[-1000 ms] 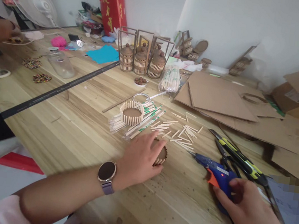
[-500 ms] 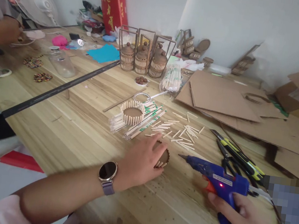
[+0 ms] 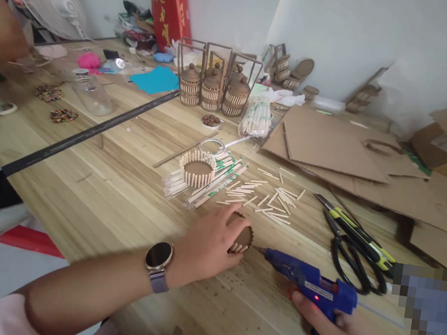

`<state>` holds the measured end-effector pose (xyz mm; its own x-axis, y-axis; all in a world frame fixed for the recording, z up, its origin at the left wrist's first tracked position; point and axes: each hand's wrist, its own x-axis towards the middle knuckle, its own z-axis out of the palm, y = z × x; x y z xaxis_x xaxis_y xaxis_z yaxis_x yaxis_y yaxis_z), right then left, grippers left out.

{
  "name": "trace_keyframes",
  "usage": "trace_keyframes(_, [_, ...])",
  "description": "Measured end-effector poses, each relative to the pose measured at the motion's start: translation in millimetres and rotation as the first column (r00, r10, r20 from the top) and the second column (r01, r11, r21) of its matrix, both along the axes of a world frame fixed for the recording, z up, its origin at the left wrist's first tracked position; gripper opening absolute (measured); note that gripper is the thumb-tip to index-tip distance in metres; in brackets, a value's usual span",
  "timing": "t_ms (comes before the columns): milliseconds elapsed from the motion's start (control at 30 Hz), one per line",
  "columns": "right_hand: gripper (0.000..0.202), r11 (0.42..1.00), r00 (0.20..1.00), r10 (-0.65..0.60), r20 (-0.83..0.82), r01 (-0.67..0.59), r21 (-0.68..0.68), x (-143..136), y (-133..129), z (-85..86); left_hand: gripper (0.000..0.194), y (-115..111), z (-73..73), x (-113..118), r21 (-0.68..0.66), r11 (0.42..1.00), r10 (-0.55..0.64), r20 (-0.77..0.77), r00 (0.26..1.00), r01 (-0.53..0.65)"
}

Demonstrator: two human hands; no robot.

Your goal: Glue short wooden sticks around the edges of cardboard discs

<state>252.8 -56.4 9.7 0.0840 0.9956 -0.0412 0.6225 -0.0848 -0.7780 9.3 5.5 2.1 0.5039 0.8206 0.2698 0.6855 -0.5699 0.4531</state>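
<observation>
My left hand (image 3: 213, 239), with a watch on its wrist, grips a small round brown disc (image 3: 243, 238) with a dark beaded edge and a few short sticks along its near side. A blue glue gun (image 3: 307, 279) with a lit red light is held in my right hand (image 3: 333, 330); its nozzle tip is at the disc's right edge. Whether the tip touches is too small to tell. Short wooden sticks (image 3: 281, 198) lie scattered beyond the disc. A round piece ringed with upright sticks (image 3: 198, 170) rests on wrapped sticks (image 3: 221, 186).
Black scissors (image 3: 353, 263) and a yellow-black cutter (image 3: 363, 237) lie at the right, before cardboard sheets (image 3: 335, 144). Lidded stick baskets (image 3: 211, 91) stand at the back, behind a bowl of brown beads (image 3: 210, 122). A person's arm (image 3: 1, 31) shows at the far left.
My right hand has brought the glue gun left and slightly down, its tip now at the disc. The scissors show more fully. The other person's arm at the left has shifted.
</observation>
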Motion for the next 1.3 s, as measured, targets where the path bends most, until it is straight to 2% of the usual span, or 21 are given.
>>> trace_keyframes(133, [0.039,0.986,0.99,0.136,0.022,-0.134,-0.098,6,0,-11.7,0.046,-1,0.7,0,-0.011,1.0,-0.002,-0.005,1.0,0.002])
trace_keyframes(233, [0.036,0.982,0.983,0.178,0.048,-0.174,-0.076,10,0,-19.6,0.047,0,0.5,-1,-0.02,1.0,0.002,-0.003,1.0,-0.002])
trace_keyframes(367, [0.034,0.985,0.977,0.175,0.121,-0.171,-0.036,9,0,-20.9,0.046,0,0.0,-1,-0.027,1.0,0.005,-0.002,1.0,-0.005])
trace_keyframes(600, [0.028,0.989,0.976,0.144,0.163,-0.149,0.017,-5,-2,-7.8,0.042,-1,1.0,0,-0.051,0.999,0.011,-0.004,1.0,-0.011])
trace_keyframes(800, [0.023,0.974,0.967,0.197,0.163,-0.212,0.077,-10,2,-2.5,0.04,0,1.2,0,-0.055,0.998,0.004,0.001,1.0,-0.004])
trace_keyframes(933, [0.024,0.975,0.965,0.198,0.172,-0.212,0.067,-8,1,-7.2,0.041,-1,0.7,-1,-0.054,0.999,0.005,-0.003,1.0,-0.006])
trace_keyframes(1133, [0.032,0.979,0.972,0.162,0.172,-0.18,0.091,-3,-4,-24.1,0.04,-1,-0.5,-1,-0.043,0.999,0.004,-0.002,1.0,-0.004])
trace_keyframes(1300, [0.031,0.979,0.967,0.163,0.194,-0.183,0.09,-3,-4,-26.0,0.04,-1,-0.4,-1,-0.044,0.999,0.004,0.009,1.0,-0.004])
